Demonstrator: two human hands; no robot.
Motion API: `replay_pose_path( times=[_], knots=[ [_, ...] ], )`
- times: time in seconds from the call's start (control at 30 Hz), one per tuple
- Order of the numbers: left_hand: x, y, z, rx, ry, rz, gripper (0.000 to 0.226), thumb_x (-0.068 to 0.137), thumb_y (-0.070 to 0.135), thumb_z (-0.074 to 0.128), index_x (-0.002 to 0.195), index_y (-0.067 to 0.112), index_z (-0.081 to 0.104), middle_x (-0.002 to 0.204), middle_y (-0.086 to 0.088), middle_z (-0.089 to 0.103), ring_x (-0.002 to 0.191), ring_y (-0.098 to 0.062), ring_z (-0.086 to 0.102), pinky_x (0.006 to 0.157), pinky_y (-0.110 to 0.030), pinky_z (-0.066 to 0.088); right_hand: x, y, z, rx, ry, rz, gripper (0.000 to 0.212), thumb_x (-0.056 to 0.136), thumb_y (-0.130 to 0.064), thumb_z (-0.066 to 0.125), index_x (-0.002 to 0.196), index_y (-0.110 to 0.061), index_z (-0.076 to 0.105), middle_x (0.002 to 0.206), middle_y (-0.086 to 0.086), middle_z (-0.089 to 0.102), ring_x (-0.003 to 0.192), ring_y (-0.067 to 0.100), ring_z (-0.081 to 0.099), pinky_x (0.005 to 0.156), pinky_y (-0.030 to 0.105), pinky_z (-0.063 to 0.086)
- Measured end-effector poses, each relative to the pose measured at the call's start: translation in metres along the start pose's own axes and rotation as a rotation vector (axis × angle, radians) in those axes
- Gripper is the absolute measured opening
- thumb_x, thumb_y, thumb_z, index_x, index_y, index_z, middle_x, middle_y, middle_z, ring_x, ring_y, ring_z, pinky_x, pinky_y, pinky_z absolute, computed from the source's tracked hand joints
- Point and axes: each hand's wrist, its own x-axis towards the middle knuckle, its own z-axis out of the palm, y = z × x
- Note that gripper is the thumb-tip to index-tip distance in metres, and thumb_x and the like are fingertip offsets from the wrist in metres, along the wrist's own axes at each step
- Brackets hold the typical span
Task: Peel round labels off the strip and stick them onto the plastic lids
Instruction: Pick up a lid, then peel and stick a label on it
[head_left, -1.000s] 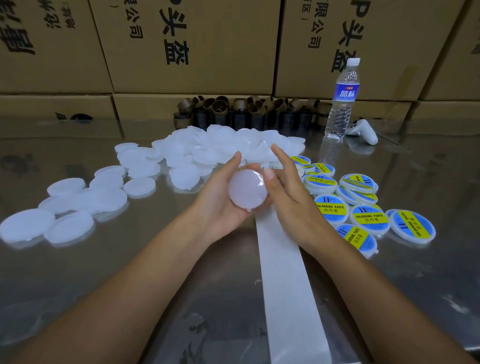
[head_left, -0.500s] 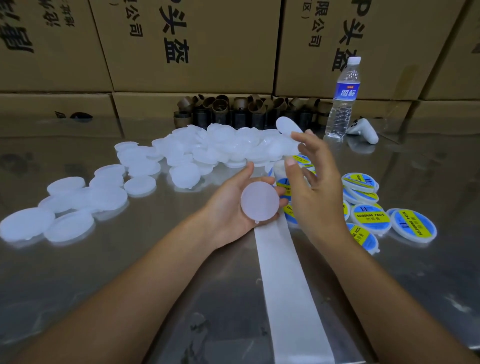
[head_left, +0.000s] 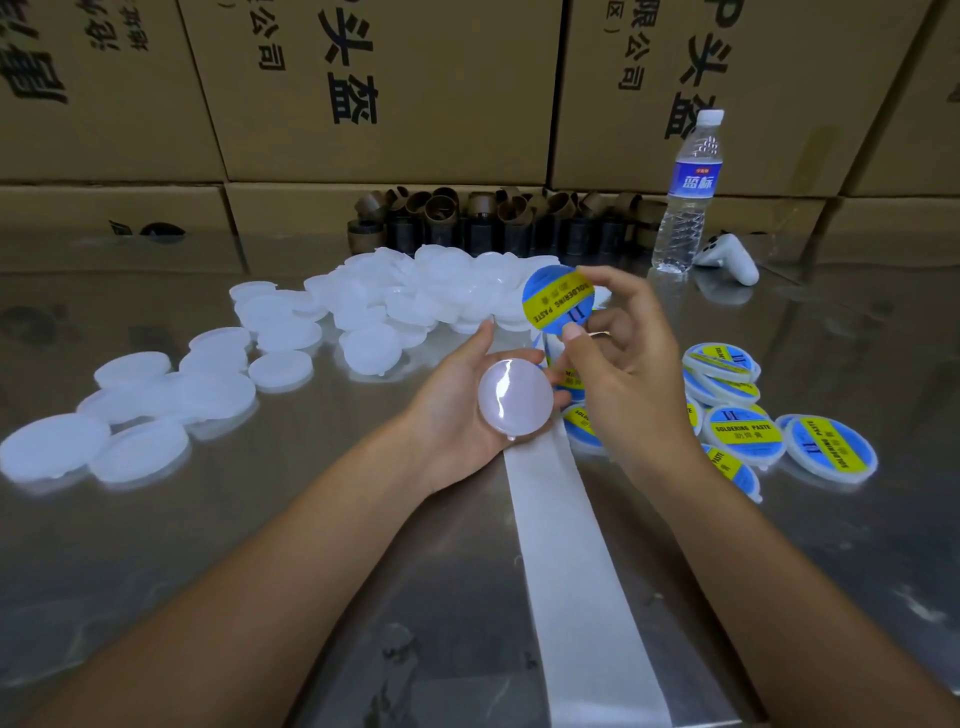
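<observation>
Steel table (head_left: 218, 545) carries the white strip (head_left: 566, 561), its far end hidden behind both hands. Left hand (head_left: 457, 410) cradles a bare lid (head_left: 514, 397); right hand (head_left: 631, 374) fingers pinch a blue-yellow label (head_left: 558, 297) above it.

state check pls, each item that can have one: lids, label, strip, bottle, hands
left hand: holding blank lid, unlabeled
right hand: pinching round label, peeled off, not yet stuck
backing strip: flat on table, near part bare
labeled lids: done, piled right
plain lids: unlabeled, piled left
water bottle: upright, capped
</observation>
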Motion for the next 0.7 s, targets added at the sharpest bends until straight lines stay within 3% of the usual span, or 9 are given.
replay_pose_path(
  times=[0.1,0.17,0.23,0.33,0.4,0.53,0.7],
  knots=[
    [-0.0014,-0.0004,0.0018,0.018,-0.041,0.016,0.059,0.102,0.047,0.026,0.128,0.002,0.055,0.124,-0.02,0.062,0.106,-0.029,0.063,0.093,-0.037,0.049,0.0005,0.003,0.0003,-0.037,-0.064,0.006,0.04,0.092,0.003,0.049,0.102,-0.034,0.056,0.066,-0.002,0.053,0.062,0.026,0.057,0.057,0.036,0.048],
    [-0.0017,-0.0004,0.0026,0.025,-0.061,0.022,0.058,0.104,0.044,0.024,0.133,0.002,0.051,0.133,-0.02,0.056,0.117,-0.03,0.057,0.102,-0.039,0.043,0.0005,0.0048,0.0009,-0.058,-0.098,0.007,0.04,0.092,0.004,0.048,0.098,-0.034,0.059,0.061,-0.006,0.052,0.062,0.022,0.052,0.06,0.035,0.044],
    [-0.0012,-0.0008,0.0029,0.012,-0.078,0.027,0.056,0.105,0.042,0.023,0.131,0.003,0.052,0.132,-0.019,0.057,0.117,-0.029,0.057,0.105,-0.039,0.042,-0.0003,0.0053,0.0018,-0.085,-0.141,0.014,0.042,0.092,0.004,0.046,0.093,-0.035,0.062,0.059,-0.008,0.049,0.062,0.018,0.046,0.061,0.033,0.04],
    [-0.0011,-0.0018,0.0024,0.022,-0.095,0.023,0.059,0.103,0.046,0.022,0.108,0.005,0.064,0.109,-0.013,0.07,0.098,-0.021,0.067,0.091,-0.032,0.052,-0.0031,0.005,0.0025,-0.132,-0.206,0.038,0.041,0.093,0.001,0.045,0.088,-0.035,0.064,0.063,-0.012,0.052,0.068,0.013,0.049,0.067,0.031,0.042],
    [-0.0009,-0.0018,0.0011,0.052,-0.107,0.015,0.061,0.102,0.047,0.019,0.102,0.008,0.065,0.101,-0.01,0.072,0.093,-0.018,0.068,0.093,-0.03,0.049,-0.0046,0.0053,0.0027,-0.203,-0.237,0.033,0.04,0.093,0.0,0.046,0.085,-0.036,0.064,0.078,0.0,0.058,0.076,0.013,0.052,0.074,0.031,0.043],
    [0.0004,-0.0013,-0.0009,0.077,-0.123,-0.001,0.063,0.102,0.049,0.018,0.111,0.004,0.062,0.109,-0.015,0.068,0.103,-0.023,0.063,0.101,-0.035,0.042,-0.0071,0.0054,0.0031,-0.345,-0.279,0.0,0.037,0.093,-0.002,0.047,0.084,-0.033,0.066,0.082,0.007,0.046,0.072,0.004,0.044,0.068,0.018,0.035],
    [0.0009,-0.0019,-0.0004,0.062,-0.172,-0.023,0.067,0.102,0.049,0.015,0.117,0.001,0.058,0.121,-0.019,0.06,0.109,-0.024,0.059,0.101,-0.033,0.042,-0.0079,0.0094,0.0016,-0.468,-0.319,-0.07,0.035,0.092,-0.004,0.05,0.086,-0.034,0.066,0.077,-0.004,0.036,0.071,0.002,0.041,0.065,0.013,0.031]
  ],
)
